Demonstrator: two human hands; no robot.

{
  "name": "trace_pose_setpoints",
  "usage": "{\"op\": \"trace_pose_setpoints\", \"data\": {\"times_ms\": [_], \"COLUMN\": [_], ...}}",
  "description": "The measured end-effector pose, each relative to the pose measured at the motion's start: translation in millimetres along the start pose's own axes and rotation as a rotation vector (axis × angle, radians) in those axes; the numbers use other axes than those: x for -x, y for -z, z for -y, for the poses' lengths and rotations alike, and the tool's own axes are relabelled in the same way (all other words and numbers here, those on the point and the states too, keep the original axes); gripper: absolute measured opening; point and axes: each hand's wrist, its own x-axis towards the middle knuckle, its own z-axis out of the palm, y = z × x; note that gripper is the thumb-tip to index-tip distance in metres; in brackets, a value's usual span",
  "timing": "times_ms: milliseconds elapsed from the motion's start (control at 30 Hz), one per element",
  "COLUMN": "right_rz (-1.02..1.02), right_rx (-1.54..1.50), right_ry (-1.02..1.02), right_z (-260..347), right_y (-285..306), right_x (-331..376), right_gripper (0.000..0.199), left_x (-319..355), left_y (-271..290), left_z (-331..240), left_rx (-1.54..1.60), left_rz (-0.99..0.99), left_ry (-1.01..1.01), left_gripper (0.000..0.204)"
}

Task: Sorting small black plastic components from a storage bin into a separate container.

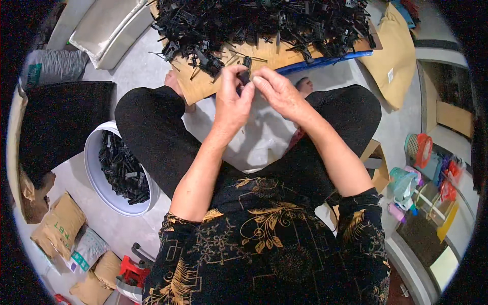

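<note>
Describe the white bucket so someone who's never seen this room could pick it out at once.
Find the wooden board heaped with black parts at the top. Below it on the left, just outside the bent left leg, a round white bucket stands on the floor. Unlike the brown packages nearer the bottom, it is open-topped and holds many black pieces.

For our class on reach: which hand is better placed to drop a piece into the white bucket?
Probably the left hand: the white bucket stands beside the left leg, while the right hand, farther off, would have to reach across.
</note>
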Motion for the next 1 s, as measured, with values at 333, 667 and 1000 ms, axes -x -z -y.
{"op": "trace_pose_setpoints", "data": {"times_ms": [333,667,1000], "right_rz": [0.097,-0.076,0.105], "right_rx": [-0.392,-0.386,-0.314], "right_ry": [-0.216,-0.006,-0.174], "right_z": [22.5,7.4,9.7], "right_y": [9.1,-4.2,7.6], "right_x": [17.7,22.5,26.1], "right_gripper": [0.019,0.014,0.031], "left_x": [9.2,19.9,24.6], "left_y": [26.7,27.6,23.0], "left_z": [-15.3,-16.0,-20.9], "left_rx": [1.076,0.871,0.981], "left_rz": [0.1,0.393,0.455], "left_ry": [0.474,0.493,0.455], "left_gripper": [0.03,0.037,0.035]}}
